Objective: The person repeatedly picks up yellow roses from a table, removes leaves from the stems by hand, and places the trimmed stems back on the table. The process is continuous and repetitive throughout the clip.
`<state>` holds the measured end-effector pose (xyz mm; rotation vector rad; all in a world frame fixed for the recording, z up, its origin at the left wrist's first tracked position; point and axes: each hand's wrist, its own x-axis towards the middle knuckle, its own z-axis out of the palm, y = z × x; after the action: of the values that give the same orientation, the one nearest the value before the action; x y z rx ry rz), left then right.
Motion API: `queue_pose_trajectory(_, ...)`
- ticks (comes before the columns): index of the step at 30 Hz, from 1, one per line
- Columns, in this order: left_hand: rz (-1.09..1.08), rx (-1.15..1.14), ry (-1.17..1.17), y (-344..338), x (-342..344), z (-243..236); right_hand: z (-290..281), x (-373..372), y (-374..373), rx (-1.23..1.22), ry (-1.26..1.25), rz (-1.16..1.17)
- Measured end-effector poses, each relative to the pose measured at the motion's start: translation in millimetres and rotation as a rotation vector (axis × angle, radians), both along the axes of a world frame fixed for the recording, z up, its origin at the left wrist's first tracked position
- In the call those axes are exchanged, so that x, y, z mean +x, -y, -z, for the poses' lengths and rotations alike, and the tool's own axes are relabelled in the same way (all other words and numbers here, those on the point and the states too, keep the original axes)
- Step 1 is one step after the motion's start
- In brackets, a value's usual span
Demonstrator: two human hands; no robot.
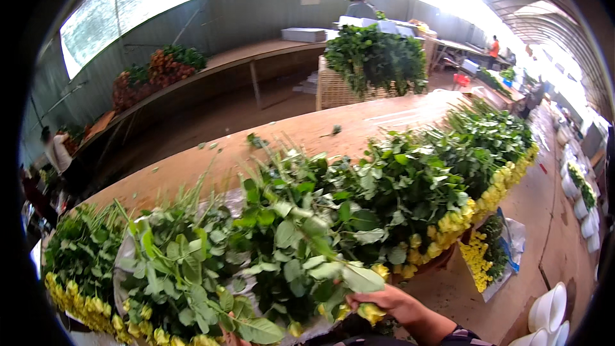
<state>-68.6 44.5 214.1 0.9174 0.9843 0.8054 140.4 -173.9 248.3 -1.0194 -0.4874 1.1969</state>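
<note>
My right hand [384, 301] is closed on a leafy yellow rose [370, 313] at the lower middle. My left hand [232, 333] shows only in small part at the bottom edge, behind rose leaves [256, 327]; its grip cannot be made out. Both are at the near edge of long piles of cut yellow roses [448, 224], whose stems point away from me over a wooden table [192, 163]. A pale plastic sheet [125, 263] lies among the piles.
A wrapped yellow flower bunch [477, 259] and white buckets [544, 307] are at right. Across the aisle are greenery on crates [378, 57], red-flower bunches [166, 70] on a bench and several other people [359, 3].
</note>
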Motion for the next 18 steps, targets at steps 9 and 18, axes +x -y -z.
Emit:
queue_pose_trajectory(9,0.420,-0.273,0.014,55.3,106.7,-31.7,-114.4,139.7,200.1,-0.754,1.103,0.899)
queue_pose_trajectory(18,0.786,-0.546,0.228,154.9,303.3,-77.0,-146.9,358.6,326.9,-1.135,1.515,0.743)
